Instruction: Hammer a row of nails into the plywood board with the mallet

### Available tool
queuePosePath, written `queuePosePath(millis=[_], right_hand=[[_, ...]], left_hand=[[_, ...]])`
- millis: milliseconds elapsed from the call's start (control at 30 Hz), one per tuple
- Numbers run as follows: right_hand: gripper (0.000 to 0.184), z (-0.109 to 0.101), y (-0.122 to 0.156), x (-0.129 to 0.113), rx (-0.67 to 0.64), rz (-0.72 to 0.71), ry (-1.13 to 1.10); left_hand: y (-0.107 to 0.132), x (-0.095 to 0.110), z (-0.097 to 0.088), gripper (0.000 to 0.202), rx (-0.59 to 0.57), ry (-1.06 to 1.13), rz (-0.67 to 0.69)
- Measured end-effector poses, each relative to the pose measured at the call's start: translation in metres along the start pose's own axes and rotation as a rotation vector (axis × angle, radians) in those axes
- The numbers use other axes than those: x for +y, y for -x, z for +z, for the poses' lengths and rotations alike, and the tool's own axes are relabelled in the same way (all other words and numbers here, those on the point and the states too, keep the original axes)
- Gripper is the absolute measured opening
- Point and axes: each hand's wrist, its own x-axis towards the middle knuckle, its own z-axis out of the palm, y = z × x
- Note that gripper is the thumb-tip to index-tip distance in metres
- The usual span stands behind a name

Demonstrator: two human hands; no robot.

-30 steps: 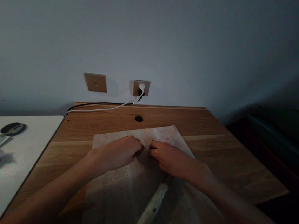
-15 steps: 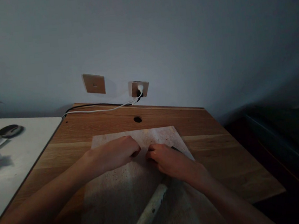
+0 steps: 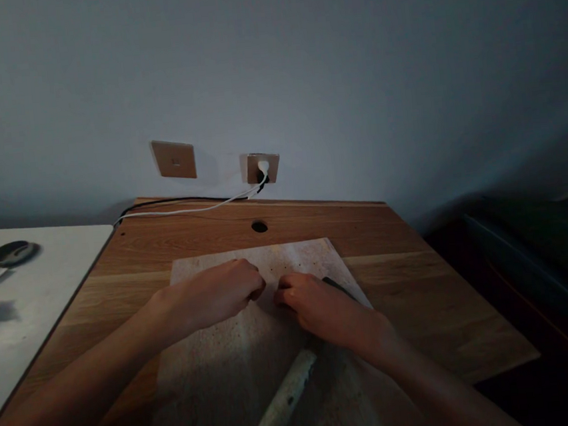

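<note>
A pale wooden board (image 3: 204, 381) lies on the wooden desk, with rows of small dark holes or nail marks near its far edge and its left side. My left hand (image 3: 233, 286) is closed, fingers curled down, over the far middle part of the board. Just to its right, with a small gap between them, my right hand (image 3: 312, 300) has its fingers pinched together. Whatever is in either hand is hidden or too small to make out. A worn, light-coloured tool handle (image 3: 285, 400) slants across the board under my right wrist; a dark piece by that hand may be its head.
The wooden desk (image 3: 422, 293) has a round cable hole (image 3: 259, 226). White and black cables (image 3: 178, 211) run to a wall socket (image 3: 263, 168) beside another wall plate (image 3: 174, 159). A white table (image 3: 60, 288) at left bears a dark round object (image 3: 12, 252) and packets.
The view has shifted very slightly. Both hands stay closed over the same part of the board, and the handle lies where it was.
</note>
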Motion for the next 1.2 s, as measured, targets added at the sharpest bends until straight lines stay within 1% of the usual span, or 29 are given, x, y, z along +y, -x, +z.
queuePosePath(millis=[67, 200, 300, 400, 500, 600, 700, 800, 867, 1000, 1100, 1200], right_hand=[[0.035, -0.002, 0.0, -0.002, -0.022, 0.018, 0.018], [0.038, -0.002, 0.0, -0.005, -0.013, 0.025, 0.029], [0.04, -0.001, 0.001, -0.006, -0.025, 0.023, 0.012], [0.036, 0.0, 0.001, -0.005, -0.022, 0.027, -0.036], [0.03, 0.001, 0.0, -0.003, -0.014, 0.019, -0.096], [0.025, 0.002, 0.0, -0.001, 0.021, -0.001, -0.157], [0.022, 0.003, 0.0, 0.0, 0.07, -0.002, -0.2], [0.022, 0.006, -0.001, -0.004, 0.135, -0.003, -0.247], [0.023, 0.009, -0.001, -0.008, 0.15, 0.018, -0.254], [0.032, 0.012, -0.002, -0.017, 0.1, 0.1, -0.202], [0.035, 0.013, -0.002, -0.021, 0.065, 0.148, -0.176], [0.039, 0.014, -0.003, -0.022, 0.047, 0.165, -0.16]], left_hand=[[-0.001, 0.001, -0.001, 0.025, -0.023, -0.003, -0.012], [0.0, 0.003, -0.001, 0.024, -0.018, 0.046, 0.039], [0.0, 0.006, 0.001, 0.024, -0.038, 0.05, 0.013], [-0.002, 0.008, 0.003, 0.023, -0.053, 0.086, 0.001], [-0.007, 0.007, 0.004, 0.022, -0.085, 0.126, 0.065], [-0.012, 0.005, 0.003, 0.024, -0.095, 0.2, 0.118], [-0.015, 0.006, 0.002, 0.026, -0.092, 0.269, 0.084], [-0.015, 0.011, 0.002, 0.035, -0.071, 0.289, -0.008], [-0.015, 0.014, 0.005, 0.043, -0.048, 0.296, -0.048], [-0.015, 0.015, 0.014, 0.052, -0.018, 0.284, -0.102], [-0.015, 0.014, 0.02, 0.062, -0.018, 0.285, -0.102], [-0.015, 0.013, 0.023, 0.075, -0.017, 0.3, -0.103]])
